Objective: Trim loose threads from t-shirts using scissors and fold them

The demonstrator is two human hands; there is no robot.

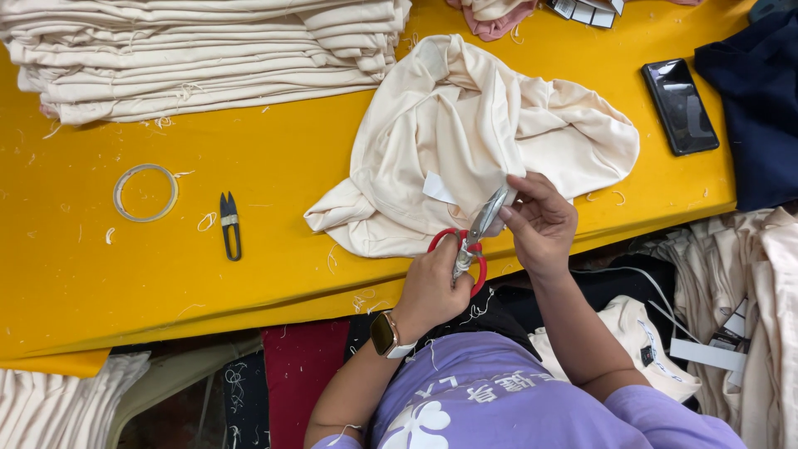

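the left hand (432, 287) covers most of the red scissors (470, 245), so only parts of the handle loops show and its grip on them is hidden. the blade tips vanish behind the right hand (540, 223), whose fingertips are buried in the cream garment (465, 133). the stack of folded cloth (199, 54) runs off the top and left edges, and the dark blue fabric (756, 100) is cut off at the right edge. the small cards (586, 10) at the top edge are cropped.

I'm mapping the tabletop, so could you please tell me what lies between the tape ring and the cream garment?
In the head view, small black thread snips lie on the yellow table between the tape ring and the cream garment, with loose thread scraps around.
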